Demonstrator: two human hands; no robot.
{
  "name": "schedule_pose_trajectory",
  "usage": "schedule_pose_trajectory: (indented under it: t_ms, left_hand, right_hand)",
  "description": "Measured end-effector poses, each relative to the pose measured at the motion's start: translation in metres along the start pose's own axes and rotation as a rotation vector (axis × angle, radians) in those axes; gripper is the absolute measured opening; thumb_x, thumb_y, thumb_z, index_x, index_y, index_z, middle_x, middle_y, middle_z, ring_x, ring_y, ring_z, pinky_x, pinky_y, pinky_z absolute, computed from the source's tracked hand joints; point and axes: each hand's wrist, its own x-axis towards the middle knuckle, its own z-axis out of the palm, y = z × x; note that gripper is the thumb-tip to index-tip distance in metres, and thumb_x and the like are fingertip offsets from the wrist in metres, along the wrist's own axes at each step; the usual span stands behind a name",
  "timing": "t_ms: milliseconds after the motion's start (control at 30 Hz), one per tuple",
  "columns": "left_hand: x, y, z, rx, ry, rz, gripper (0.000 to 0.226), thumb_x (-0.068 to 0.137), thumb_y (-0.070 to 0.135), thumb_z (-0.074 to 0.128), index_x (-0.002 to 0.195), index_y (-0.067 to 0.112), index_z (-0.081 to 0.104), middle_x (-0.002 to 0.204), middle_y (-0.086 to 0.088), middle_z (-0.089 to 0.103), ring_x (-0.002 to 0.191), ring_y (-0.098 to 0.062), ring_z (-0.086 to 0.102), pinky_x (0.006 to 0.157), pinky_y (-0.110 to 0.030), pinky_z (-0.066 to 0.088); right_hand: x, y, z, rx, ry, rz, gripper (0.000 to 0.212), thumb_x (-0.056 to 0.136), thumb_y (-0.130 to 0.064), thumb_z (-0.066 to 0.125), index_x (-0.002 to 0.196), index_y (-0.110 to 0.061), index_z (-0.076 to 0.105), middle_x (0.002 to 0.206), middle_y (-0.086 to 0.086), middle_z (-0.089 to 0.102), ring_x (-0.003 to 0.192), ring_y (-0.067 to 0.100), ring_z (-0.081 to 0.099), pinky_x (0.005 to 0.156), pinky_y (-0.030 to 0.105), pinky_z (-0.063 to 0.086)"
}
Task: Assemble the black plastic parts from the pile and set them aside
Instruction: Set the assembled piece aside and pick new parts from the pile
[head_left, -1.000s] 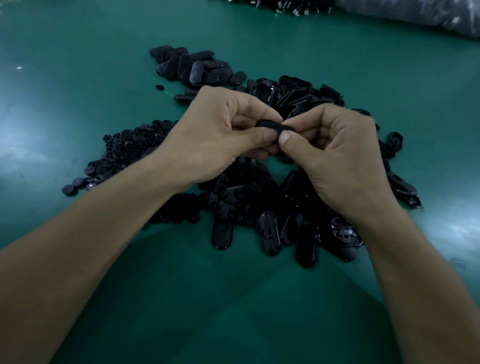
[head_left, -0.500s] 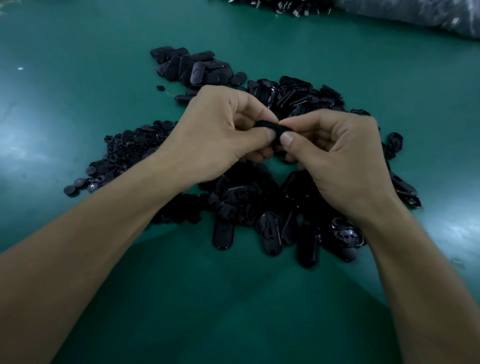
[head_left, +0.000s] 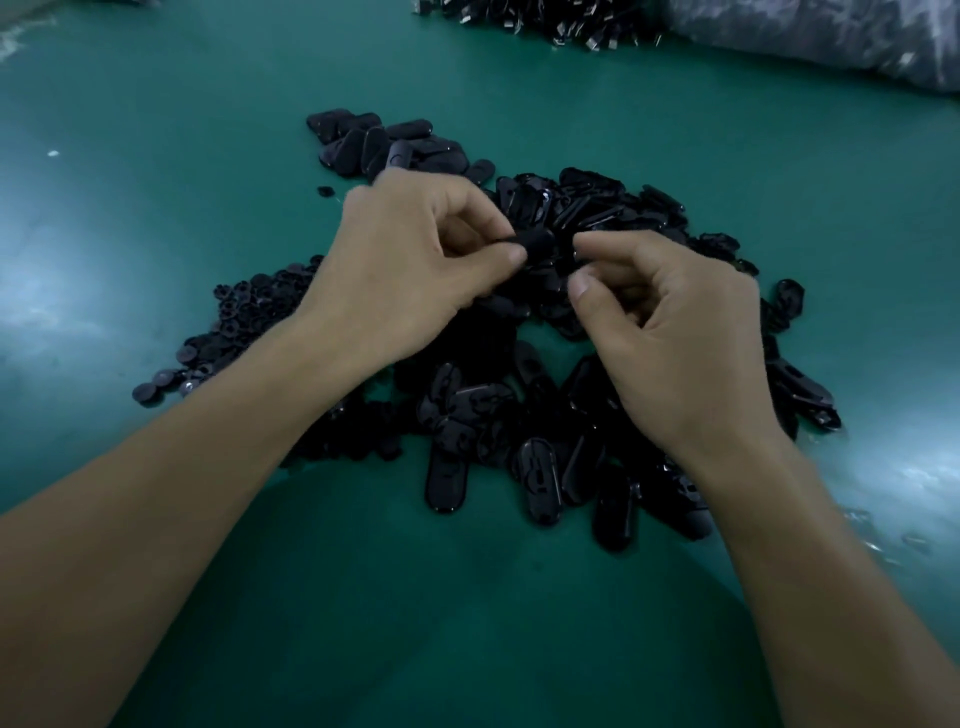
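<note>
Left hand (head_left: 415, 270) fingers pinch 1 part (head_left: 537, 243); right hand (head_left: 675, 332) fingers curled, seemingly empty. Likely assembled; next, set it aside.

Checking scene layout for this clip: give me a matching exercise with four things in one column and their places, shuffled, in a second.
Things
1. small round black plastic discs
2. long oval black plastic shells
3. crinkled translucent plastic bag
4. single black plastic part

Places
A. far right corner of the green table
B. pinched in the grip of the left hand
C. near edge of the pile
D. left side of the pile

Pairs: 1-D, 2-C, 3-A, 4-B.
</note>
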Motion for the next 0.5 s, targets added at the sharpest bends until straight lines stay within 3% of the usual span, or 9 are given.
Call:
schedule_pose_trajectory:
  t_ms: [100, 200, 367, 500]
  left_hand:
    - [0.014, -0.008, -0.008, -0.020, 0.127, -0.067, 0.014, 0.088, 0.024, 0.077, 0.081, 0.033, 0.068, 0.066, 0.014, 0.072, 0.058, -0.006, 0.070, 0.059, -0.017, 0.054]
    - [0.031, -0.020, -0.015, -0.001, 0.214, -0.135, 0.011, 0.089, 0.016, 0.074, 0.090, 0.027, 0.071, 0.064, 0.012, 0.072, 0.058, -0.006, 0.071, 0.061, -0.019, 0.056]
    - [0.063, -0.036, -0.023, 0.054, 0.292, -0.206, 0.009, 0.089, 0.016, 0.074, 0.088, 0.023, 0.069, 0.066, 0.003, 0.071, 0.054, -0.003, 0.069, 0.057, -0.016, 0.054]
    - [0.081, -0.043, -0.025, 0.115, 0.322, -0.234, 0.017, 0.089, 0.018, 0.074, 0.075, 0.027, 0.068, 0.066, 0.002, 0.070, 0.048, 0.002, 0.062, 0.058, -0.016, 0.053]
  right_hand:
    - [0.002, 0.004, -0.004, -0.127, 0.061, 0.024, 0.017, 0.096, -0.018, 0.064, 0.110, -0.018, 0.073, 0.085, -0.017, 0.065, 0.078, -0.005, 0.062, 0.078, 0.010, 0.049]
    - [0.003, 0.008, -0.008, -0.247, 0.071, 0.058, 0.013, 0.096, -0.020, 0.064, 0.105, -0.019, 0.073, 0.088, -0.007, 0.066, 0.083, 0.010, 0.061, 0.083, 0.030, 0.053]
    - [0.000, 0.010, -0.006, -0.432, -0.078, 0.120, 0.034, 0.094, -0.038, 0.062, 0.123, -0.021, 0.067, 0.108, 0.000, 0.061, 0.112, 0.022, 0.053, 0.092, 0.026, 0.035]
    - [-0.003, 0.006, -0.005, -0.481, -0.149, 0.143, 0.053, 0.093, -0.050, 0.060, 0.140, -0.025, 0.054, 0.118, 0.001, 0.054, 0.119, 0.021, 0.043, 0.092, 0.028, 0.031]
